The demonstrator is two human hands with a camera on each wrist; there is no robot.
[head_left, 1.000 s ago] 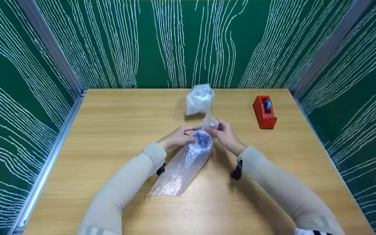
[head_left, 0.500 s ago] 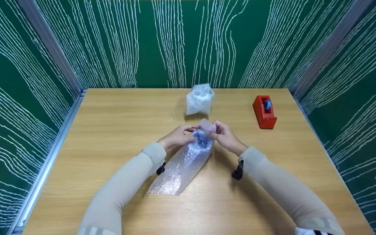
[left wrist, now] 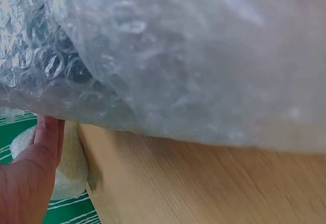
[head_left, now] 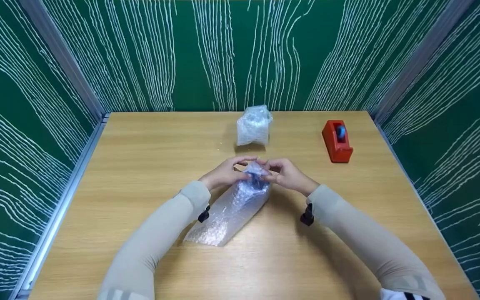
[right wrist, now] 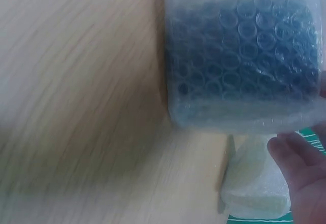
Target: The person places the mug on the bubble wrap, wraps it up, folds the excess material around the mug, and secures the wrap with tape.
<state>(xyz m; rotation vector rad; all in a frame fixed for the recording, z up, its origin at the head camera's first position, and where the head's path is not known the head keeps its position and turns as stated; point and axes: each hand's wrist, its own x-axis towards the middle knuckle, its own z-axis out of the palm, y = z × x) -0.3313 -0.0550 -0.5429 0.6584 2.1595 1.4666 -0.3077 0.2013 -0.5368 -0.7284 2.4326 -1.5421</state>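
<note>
A sheet of bubble wrap [head_left: 219, 221] is rolled around a dark bluish object [right wrist: 239, 51], which shows through the layers in the right wrist view; its kind cannot be made out. The roll's far end lies between both hands, and the sheet's loose tail runs toward the person. My left hand [head_left: 225, 171] grips the roll's left side, thumb near, fingers on the far side. From the right, my right hand [head_left: 288, 175] pinches the wrap at the top, where the flap is folded in over the opening. Fingertips are partly hidden by the wrap.
A separate bubble-wrapped bundle [head_left: 254, 126] stands beyond the hands at the table's back edge. A red tape dispenser [head_left: 337, 143] with a blue roll sits at the back right. Green walls with white lines [head_left: 181, 54] enclose the wooden table [head_left: 148, 146].
The flap that stood up at the roll's far end has come down over the opening, and my right hand has moved down and inward with it. The left hand keeps its grip.
</note>
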